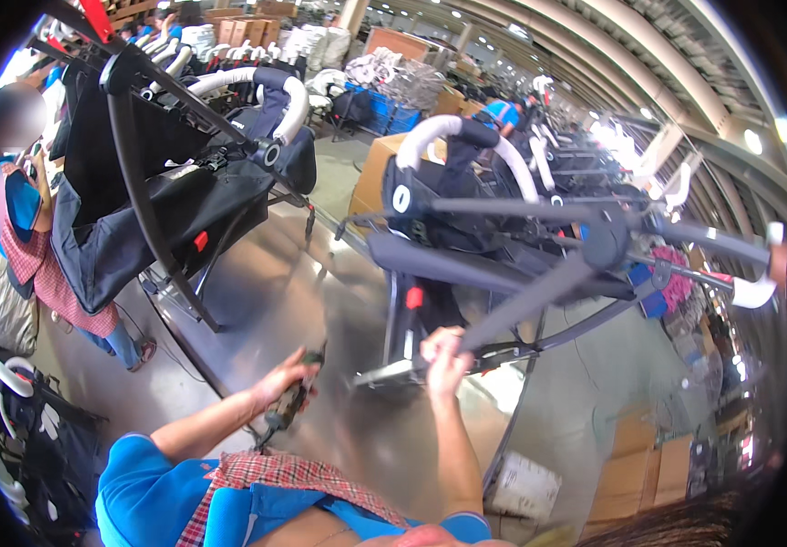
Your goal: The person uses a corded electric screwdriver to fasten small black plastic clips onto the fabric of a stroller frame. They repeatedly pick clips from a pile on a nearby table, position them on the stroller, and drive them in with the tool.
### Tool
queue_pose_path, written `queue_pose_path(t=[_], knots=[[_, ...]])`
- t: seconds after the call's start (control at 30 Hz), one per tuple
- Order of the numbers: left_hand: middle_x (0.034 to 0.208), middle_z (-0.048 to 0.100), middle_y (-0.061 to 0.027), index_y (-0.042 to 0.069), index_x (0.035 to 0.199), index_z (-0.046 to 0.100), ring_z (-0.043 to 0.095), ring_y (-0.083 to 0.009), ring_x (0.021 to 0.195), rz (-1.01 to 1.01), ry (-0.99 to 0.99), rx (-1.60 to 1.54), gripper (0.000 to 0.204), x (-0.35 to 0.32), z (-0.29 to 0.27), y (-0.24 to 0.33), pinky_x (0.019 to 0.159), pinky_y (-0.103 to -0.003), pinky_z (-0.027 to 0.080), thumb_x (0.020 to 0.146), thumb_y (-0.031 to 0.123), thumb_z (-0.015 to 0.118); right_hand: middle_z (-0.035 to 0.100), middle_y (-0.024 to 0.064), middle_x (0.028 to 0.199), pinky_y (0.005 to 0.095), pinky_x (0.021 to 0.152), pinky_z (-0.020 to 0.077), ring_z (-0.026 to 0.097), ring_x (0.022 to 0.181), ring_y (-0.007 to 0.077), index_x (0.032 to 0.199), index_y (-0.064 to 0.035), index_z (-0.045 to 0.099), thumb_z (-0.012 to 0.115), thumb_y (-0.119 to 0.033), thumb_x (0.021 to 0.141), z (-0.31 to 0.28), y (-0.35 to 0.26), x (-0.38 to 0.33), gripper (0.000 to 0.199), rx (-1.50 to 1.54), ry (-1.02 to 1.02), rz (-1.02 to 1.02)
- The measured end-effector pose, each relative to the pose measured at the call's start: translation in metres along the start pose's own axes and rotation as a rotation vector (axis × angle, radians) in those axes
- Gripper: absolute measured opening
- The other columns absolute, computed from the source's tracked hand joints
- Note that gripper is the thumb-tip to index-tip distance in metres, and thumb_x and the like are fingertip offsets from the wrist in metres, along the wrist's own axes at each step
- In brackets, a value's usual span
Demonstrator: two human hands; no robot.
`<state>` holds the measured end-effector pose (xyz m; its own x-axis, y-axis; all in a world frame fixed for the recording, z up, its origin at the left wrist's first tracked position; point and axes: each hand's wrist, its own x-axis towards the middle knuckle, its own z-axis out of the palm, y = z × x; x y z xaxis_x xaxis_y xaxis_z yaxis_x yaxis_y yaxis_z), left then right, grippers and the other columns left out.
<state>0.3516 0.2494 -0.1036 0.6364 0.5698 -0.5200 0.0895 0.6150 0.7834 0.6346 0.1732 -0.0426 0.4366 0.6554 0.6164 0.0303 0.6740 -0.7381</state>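
My left hand is wrapped round a dark corded electric screwdriver. It is held above the shiny metal tabletop, its bit end tilted up and its cord running down toward me. To the right, my right hand is closed on a dark tube of a stroller frame. This stroller, in black fabric with a white-wrapped bumper bar, lies tilted across the table. A red tag or part shows on its leg. The screwdriver is apart from the stroller.
A second black stroller stands on the table's far left, with a co-worker beside it. Cardboard boxes and a white carton sit on the floor at lower right. More stroller parts lie at lower left.
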Motion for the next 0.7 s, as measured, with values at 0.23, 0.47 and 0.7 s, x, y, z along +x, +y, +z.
queue_pose_path(t=[0.23,0.47,0.7], knots=[[0.115,0.059,-0.0048,0.013,0.146,0.043,0.057,-0.0120,0.086,0.262,-0.048,0.329,0.077,-0.001,-0.046,0.073,0.059,-0.030,0.053,0.085,0.053,0.069,0.054,0.0172,0.123,0.0416,0.101,0.0392,0.052,0.115,0.0289,0.126,0.0023,0.051,0.062,-0.031,0.094,0.074,-0.120,-0.035,0.047,-0.792,0.131,-0.326],[0.107,0.065,-0.0046,0.005,0.131,0.057,0.061,-0.0134,0.085,0.262,-0.060,0.312,0.065,0.050,-0.030,0.093,0.073,-0.028,0.049,0.088,0.053,0.066,0.033,0.0229,0.150,0.0462,0.115,0.0214,0.026,0.142,0.0312,0.143,0.0030,0.036,0.063,-0.062,0.085,-0.091,-0.139,0.033,0.091,-0.650,0.795,0.207],[0.089,0.066,-0.0058,0.011,0.119,0.065,0.059,-0.0154,0.074,0.195,0.153,0.553,0.075,0.065,-0.129,0.096,0.066,-0.034,0.050,0.083,0.075,0.053,0.063,0.0055,0.095,0.0312,0.089,0.0423,0.059,0.093,0.0167,0.113,-0.0049,0.058,0.036,-0.070,0.093,-0.032,-0.114,-0.016,0.071,-0.385,0.318,0.226]])
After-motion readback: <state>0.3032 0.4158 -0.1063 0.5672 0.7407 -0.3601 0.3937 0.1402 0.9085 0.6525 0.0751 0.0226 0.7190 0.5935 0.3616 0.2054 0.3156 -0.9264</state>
